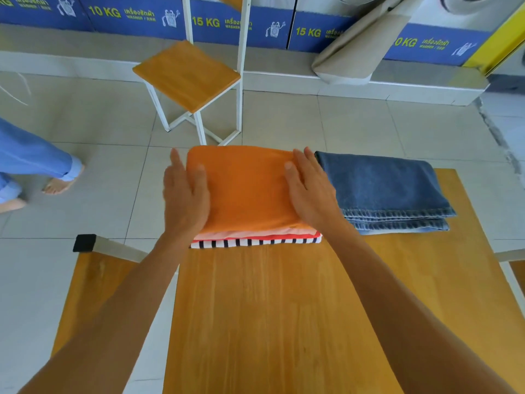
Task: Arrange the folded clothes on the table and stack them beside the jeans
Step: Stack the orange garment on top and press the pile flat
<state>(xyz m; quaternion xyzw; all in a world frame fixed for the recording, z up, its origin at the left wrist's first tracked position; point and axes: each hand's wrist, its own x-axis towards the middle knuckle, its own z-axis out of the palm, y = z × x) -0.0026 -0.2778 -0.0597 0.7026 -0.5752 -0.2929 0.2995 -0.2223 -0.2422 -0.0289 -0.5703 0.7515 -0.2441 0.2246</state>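
A chair point(186, 73) with an orange wooden seat and a white metal frame stands on the pale tiled floor point(284, 120). Behind it runs a blue band point(142, 15) printed with yellow "10 KG" and "15 KG" lettering, and a beige padded board point(358, 44) leans against it at the right. At the left edge, a bystander's bare foot point(61, 182) shows below a blue trouser leg point(31, 156).
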